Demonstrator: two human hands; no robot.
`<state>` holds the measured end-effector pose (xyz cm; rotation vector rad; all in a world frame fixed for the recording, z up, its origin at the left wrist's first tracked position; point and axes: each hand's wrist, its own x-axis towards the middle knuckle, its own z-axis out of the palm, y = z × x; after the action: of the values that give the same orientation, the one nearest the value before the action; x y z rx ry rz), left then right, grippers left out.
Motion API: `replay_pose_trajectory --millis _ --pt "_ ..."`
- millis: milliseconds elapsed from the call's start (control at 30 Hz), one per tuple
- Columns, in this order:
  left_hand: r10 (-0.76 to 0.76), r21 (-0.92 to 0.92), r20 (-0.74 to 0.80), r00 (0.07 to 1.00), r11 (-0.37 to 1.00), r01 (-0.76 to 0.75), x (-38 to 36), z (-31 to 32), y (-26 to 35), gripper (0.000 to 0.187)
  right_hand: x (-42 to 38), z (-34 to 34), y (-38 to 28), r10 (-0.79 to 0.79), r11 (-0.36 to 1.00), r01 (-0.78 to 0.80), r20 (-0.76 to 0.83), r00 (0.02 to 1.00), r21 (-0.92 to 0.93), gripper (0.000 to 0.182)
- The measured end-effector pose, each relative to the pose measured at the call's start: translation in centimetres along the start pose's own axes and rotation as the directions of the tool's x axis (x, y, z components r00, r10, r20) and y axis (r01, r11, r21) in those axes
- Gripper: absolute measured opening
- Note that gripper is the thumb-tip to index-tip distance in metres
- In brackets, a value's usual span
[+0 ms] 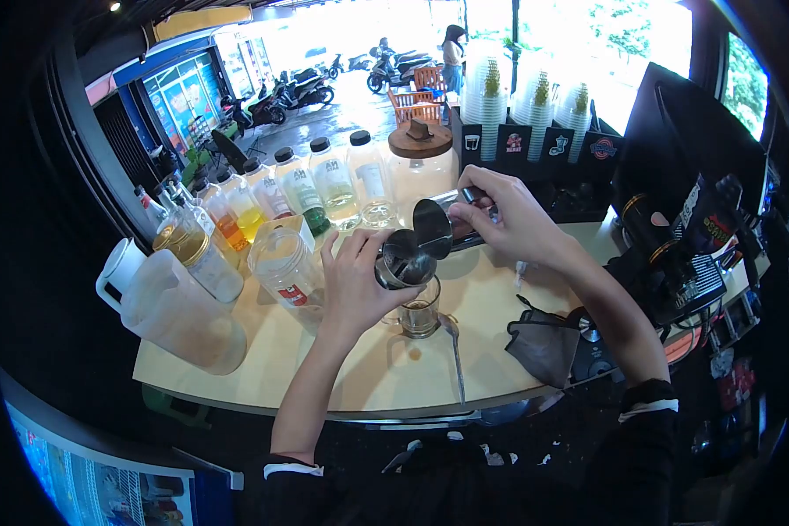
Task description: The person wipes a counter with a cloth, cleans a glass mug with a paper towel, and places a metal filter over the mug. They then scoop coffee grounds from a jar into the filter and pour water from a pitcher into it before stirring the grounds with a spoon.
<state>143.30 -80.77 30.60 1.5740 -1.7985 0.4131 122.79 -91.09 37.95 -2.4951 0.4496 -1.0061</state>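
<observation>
My left hand [359, 285] is wrapped round a round metal cup [401, 265], tilted above a clear glass mug [420, 317]. My right hand [508, 210] grips the handle of a shiny metal pitcher [434, 230], whose open mouth meets or nearly meets the cup's rim. Whether anything flows between the two vessels cannot be made out. The mug stands on the pale table [368, 377], partly hidden by the cup, with some brownish content. Just right of the mug lies a long metal spoon [455, 351].
Left stand a plastic jug [180, 311] and a clear jar [287, 272]. Several bottles [330, 184] and a wooden-lidded jar [421, 158] line the back. Right are a dark cloth [543, 348] and a coffee machine [662, 245]. Stacked cups [486, 101] stand behind.
</observation>
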Motion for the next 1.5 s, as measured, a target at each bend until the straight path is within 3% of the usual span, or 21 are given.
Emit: replay_pose_trajectory --millis 133,267,400,467,533,700,767,833,933,1333,1500 --pt "-0.016 -0.063 -0.017 1.0 0.998 0.015 0.2 0.2 -0.5 0.074 -0.4 0.6 1.4 0.156 0.974 -0.148 -0.03 0.987 0.173 0.021" --pt "-0.075 -0.132 0.029 0.997 0.988 0.078 0.2 0.1 -1.0 0.073 -1.2 1.0 2.4 0.178 0.975 -0.161 -0.103 0.979 0.152 0.02" --pt "-0.124 -0.17 0.054 0.991 0.977 0.131 0.2 -0.2 -1.0 0.071 -2.7 2.4 6.1 0.233 0.949 -0.178 -0.194 0.953 0.261 0.018" --pt "-0.163 -0.274 0.104 0.981 0.944 0.186 0.3 -0.2 -1.1 0.069 -3.3 3.0 6.7 0.266 0.938 -0.203 -0.209 0.941 0.281 0.017" --pt "-0.199 -0.331 0.137 0.971 0.914 0.234 0.4 -0.5 -0.7 0.069 -4.3 3.8 6.7 0.389 0.82 -0.232 -0.214 0.896 0.523 0.015" --pt "-0.234 -0.416 0.187 0.954 0.861 0.293 0.2 0.0 -1.2 0.069 -7.0 5.7 11.0 0.428 0.829 -0.273 -0.239 0.872 0.489 0.015" --pt "-0.198 -0.407 0.152 0.968 0.881 0.244 -0.1 0.6 -1.9 0.075 -8.0 6.4 12.1 0.442 0.842 -0.301 -0.255 0.86 0.448 0.016" --pt "-0.195 -0.416 0.16 0.968 0.876 0.245 -0.2 0.9 -2.3 0.076 -8.9 6.9 12.8 0.523 0.78 -0.351 -0.234 0.819 0.518 0.016" --pt "-0.197 -0.435 0.176 0.964 0.863 0.256 -0.5 1.3 -2.8 0.078 -10.2 7.9 14.8 0.576 0.778 -0.416 -0.27 0.772 0.471 0.016" --pt "-0.173 -0.49 0.238 0.956 0.828 0.272 -0.3 2.0 -3.3 0.076 -11.8 9.6 15.6 0.649 0.649 -0.373 -0.227 0.726 0.663 0.015" --pt "-0.169 -0.518 0.277 0.946 0.803 0.295 -0.2 1.9 -3.4 0.076 -12.1 9.7 15.7 0.619 0.684 -0.341 -0.266 0.739 0.645 0.015"
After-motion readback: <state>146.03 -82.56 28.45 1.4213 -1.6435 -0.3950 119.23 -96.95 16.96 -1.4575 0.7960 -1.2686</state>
